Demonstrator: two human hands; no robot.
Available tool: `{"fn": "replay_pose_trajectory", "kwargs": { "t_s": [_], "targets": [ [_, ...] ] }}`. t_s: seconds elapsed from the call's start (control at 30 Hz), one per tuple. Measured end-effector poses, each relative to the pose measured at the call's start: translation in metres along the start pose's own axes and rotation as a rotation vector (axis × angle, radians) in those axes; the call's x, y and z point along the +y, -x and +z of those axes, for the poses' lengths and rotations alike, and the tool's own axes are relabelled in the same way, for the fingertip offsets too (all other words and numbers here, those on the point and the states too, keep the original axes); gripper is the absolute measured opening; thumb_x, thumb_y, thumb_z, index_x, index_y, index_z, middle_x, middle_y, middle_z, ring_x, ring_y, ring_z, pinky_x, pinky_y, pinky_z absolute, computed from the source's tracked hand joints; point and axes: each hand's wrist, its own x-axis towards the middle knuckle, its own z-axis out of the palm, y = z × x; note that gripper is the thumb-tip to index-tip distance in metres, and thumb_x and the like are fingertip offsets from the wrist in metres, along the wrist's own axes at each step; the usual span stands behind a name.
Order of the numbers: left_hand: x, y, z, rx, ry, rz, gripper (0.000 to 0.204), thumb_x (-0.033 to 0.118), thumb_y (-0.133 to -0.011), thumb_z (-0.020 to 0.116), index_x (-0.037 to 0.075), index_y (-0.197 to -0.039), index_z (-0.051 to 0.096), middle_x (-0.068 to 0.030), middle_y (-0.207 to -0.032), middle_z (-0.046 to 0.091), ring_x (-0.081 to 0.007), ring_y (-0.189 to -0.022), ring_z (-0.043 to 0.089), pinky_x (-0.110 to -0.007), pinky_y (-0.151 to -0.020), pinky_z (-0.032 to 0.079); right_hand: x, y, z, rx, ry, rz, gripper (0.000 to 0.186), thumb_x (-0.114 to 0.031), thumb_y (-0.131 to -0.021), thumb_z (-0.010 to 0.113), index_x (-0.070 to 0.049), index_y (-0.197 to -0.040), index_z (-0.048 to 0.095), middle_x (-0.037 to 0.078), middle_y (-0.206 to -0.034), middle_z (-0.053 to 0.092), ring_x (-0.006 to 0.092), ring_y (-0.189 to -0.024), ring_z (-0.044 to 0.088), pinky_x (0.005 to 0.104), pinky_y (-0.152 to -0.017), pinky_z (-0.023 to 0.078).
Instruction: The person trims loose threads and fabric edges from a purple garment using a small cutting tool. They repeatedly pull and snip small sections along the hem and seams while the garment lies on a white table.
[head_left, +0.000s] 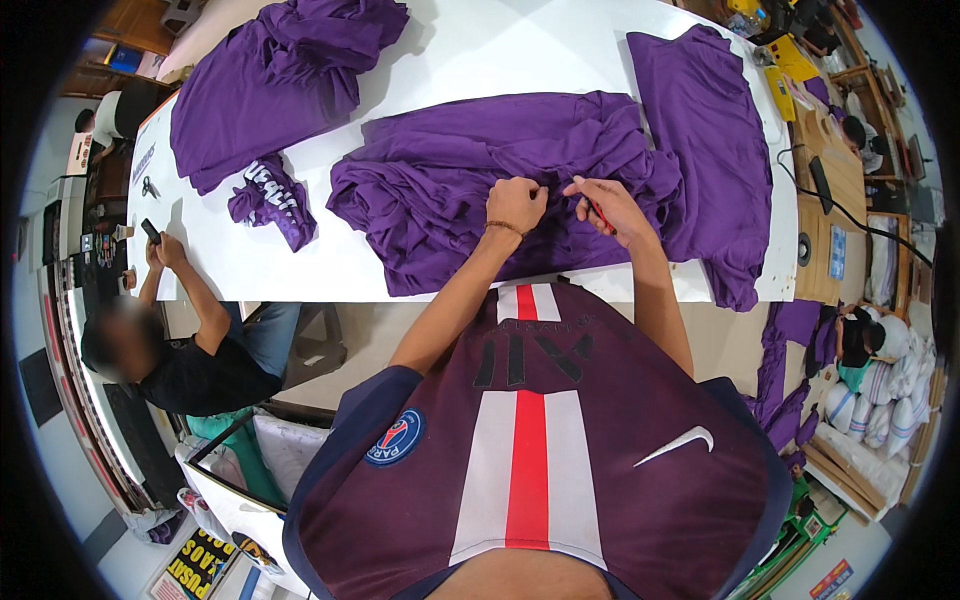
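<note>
A heap of purple fabric (430, 170) lies crumpled on the white table (480, 50) in front of me. My left hand (517, 205) is closed on the near part of this heap, its fingertips hidden by the hand and the folds. Just to its right, my right hand (612, 212) is curled around a small red tool (601, 216), mostly covered by the fingers; its exact kind does not show. The right thumb and forefinger point toward the cloth between my two hands.
Purple fabric piles lie at the far left (270, 90) and right (705, 150). A printed purple bundle (272, 203) and black scissors (150, 188) are on the table's left. There a seated person (205, 370) holds a phone (151, 231). A black cable (860, 220) hangs at the right.
</note>
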Motion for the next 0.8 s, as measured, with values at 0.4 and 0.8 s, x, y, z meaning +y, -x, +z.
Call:
{"fn": "replay_pose_trajectory", "kwargs": {
  "t_s": [0.4, 0.8],
  "targets": [
    [-0.017, 0.022, -0.019, 0.016, 0.097, 0.281, 0.019, 0.023, -0.091, 0.074, 0.005, -0.093, 0.079, -0.0162, -0.083, 0.073, -0.0357, -0.078, 0.071, -0.045, -0.072, 0.055, -0.009, -0.015, 0.011, -0.17, 0.178, 0.199, 0.042, -0.044, -0.1, 0.068, -0.003, -0.088, 0.071, 0.003, -0.061, 0.063, 0.0036, -0.039, 0.041, 0.0236, -0.036, 0.023],
    [-0.02, 0.031, -0.035, -0.157, 0.127, 0.319, 0.016, 0.023, -0.089, 0.074, 0.009, -0.093, 0.081, -0.0141, -0.085, 0.075, -0.0343, -0.08, 0.072, -0.043, -0.073, 0.056, -0.008, -0.027, 0.016, -0.209, 0.191, 0.198, 0.04, -0.044, -0.098, 0.071, -0.007, -0.082, 0.069, -0.001, -0.057, 0.057, 0.0036, -0.039, 0.037, 0.0239, -0.036, 0.022]
  ]
}}
